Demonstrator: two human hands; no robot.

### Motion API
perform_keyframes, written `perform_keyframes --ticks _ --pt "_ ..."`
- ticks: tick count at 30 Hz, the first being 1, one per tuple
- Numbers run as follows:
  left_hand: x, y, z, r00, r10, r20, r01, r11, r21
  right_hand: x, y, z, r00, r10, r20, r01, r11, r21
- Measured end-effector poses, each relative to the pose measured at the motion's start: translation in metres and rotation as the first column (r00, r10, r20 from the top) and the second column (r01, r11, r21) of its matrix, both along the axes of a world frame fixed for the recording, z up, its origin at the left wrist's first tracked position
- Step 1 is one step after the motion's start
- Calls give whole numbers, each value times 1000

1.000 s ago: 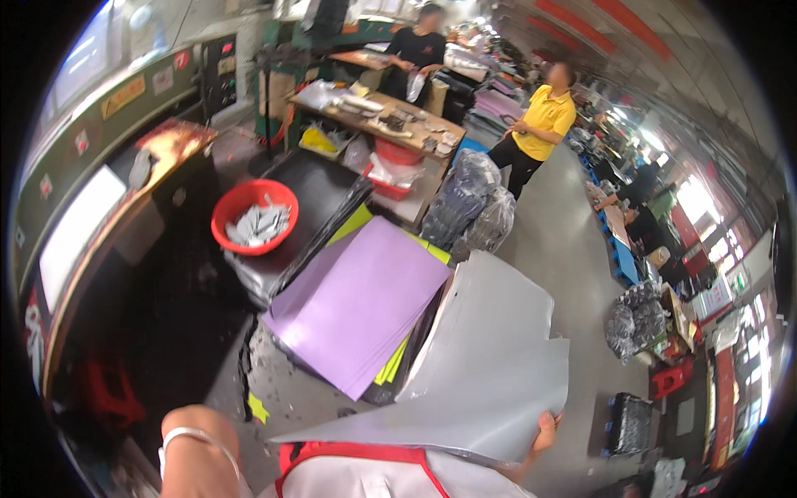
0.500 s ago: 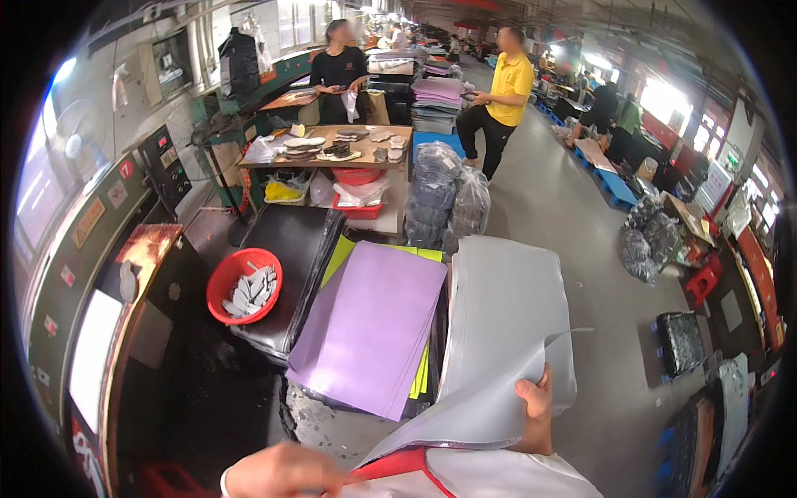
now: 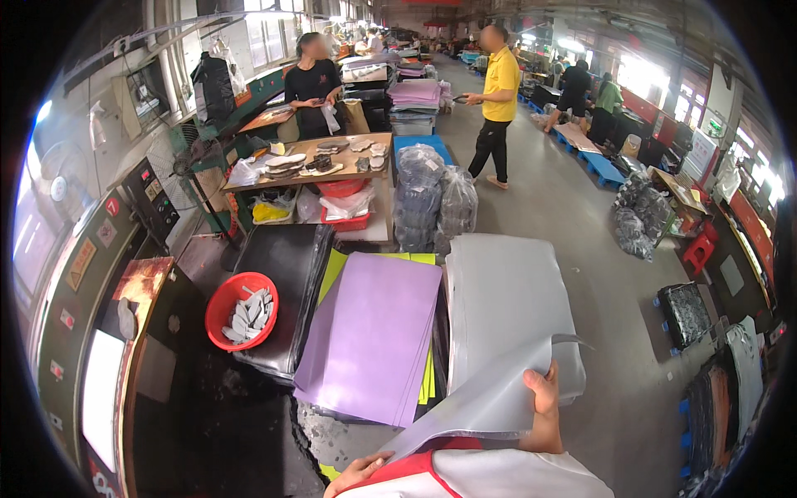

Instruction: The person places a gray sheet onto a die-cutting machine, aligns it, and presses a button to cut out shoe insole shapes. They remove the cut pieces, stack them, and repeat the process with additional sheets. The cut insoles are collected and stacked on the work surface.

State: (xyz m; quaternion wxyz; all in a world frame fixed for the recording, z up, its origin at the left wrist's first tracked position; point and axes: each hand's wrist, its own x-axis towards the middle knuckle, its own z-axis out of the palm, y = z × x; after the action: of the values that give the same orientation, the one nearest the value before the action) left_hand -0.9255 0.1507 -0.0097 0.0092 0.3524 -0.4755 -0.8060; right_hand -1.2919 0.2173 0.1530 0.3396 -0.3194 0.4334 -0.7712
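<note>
Before us a smooth grey floor (image 3: pixel 535 207) runs far back past a wooden worktable (image 3: pixel 353 172); we have tall windows (image 3: pixel 267 41) on our left, glaring windows (image 3: pixel 643 80) along the right, lit ceiling lamps (image 3: pixel 571 43) overhead and a red stool (image 3: pixel 702 247) at right.

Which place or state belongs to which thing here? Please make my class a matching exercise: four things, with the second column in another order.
Things
1. red basin
2. purple sheets
3. right hand
4. yellow shirt

Places and states
A. gripping the lifted grey sheet
B. worn by a standing person
C. holding grey pieces
D. lying on yellow-green sheets

Pairs: 1-C, 2-D, 3-A, 4-B
</note>
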Motion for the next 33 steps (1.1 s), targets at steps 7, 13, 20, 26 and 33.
perform_keyframes --ticks 7,13,20,26,33 --pt "14 -4 11 993 106 -57 -90 969 229 9 -18 4 996 -67 52 69 997 -34" --pt "7 -1 19 979 121 162 -134 988 75 5 -27 -5 1000 -21 17 21 1000 0" --pt "7 -7 -31 975 18 223 85 893 -441 5 -30 -12 1000 -20 -8 20 1000 2" --pt "13 9 -49 941 97 325 127 788 -603 9 -28 -15 1000 -19 14 18 1000 24" --pt "9 14 -42 906 165 390 252 529 -810 6 -26 -20 999 -46 0 46 999 18"
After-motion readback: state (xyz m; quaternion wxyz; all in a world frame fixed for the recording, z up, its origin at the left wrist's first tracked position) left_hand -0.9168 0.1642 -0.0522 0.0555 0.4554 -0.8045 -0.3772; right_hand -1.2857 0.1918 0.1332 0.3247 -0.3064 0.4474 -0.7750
